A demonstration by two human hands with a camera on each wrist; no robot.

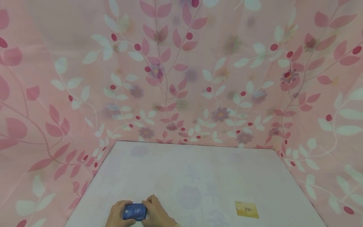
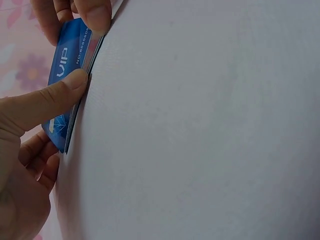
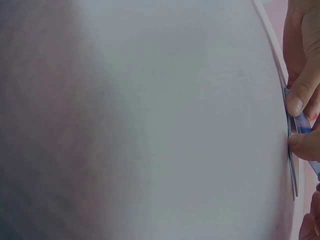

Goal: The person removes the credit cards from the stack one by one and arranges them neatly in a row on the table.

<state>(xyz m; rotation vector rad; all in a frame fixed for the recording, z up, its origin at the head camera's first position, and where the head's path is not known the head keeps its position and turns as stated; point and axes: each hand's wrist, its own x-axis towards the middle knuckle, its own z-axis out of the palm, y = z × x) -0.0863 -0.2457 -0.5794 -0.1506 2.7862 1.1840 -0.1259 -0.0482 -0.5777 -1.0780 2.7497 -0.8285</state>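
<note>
A blue card [image 1: 135,212] marked VIP sits between the two hands, over the pale table [image 1: 198,170]. The left hand [image 1: 117,215] grips its left end: the left thumb [image 2: 76,80] presses the blue card's near long edge, with fingers bent round toward its far side. The right hand [image 1: 156,212] pinches its right end, the right thumb [image 2: 97,20] at the near edge and fingers at the far one. The middle of the blue card, with its lettering, shows bare between the two grips. Under the blue card, the left wrist view shows thin edges [image 2: 93,56], layered like those of more cards; how many cannot be told. Whether this bundle touches the table is unclear. Well to the right of the blue card, a yellow card [image 1: 246,209] lies flat. Beyond the blue card, past the table's far edge, hangs pink leaf-patterned cloth [image 1: 175,104].
</note>
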